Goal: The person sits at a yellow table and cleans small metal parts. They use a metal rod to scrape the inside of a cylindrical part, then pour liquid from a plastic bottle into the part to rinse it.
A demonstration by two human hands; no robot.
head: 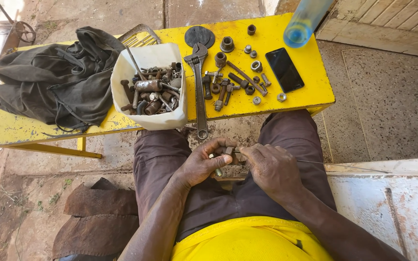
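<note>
My left hand grips a rusty bolt with a nut on it, held over my lap between my knees. My right hand pinches a thin metal rod that runs out to the right; its near end meets the bolt at my fingertips. Both hands touch each other around the bolt. On the yellow bench in front lie an adjustable wrench, several loose nuts and bolts and a cut white plastic container full of rusty bolts.
A dark bag lies on the bench's left half. A black phone and a blue bottle sit at the right end. A black disc lies at the back. A white painted ledge is at my right.
</note>
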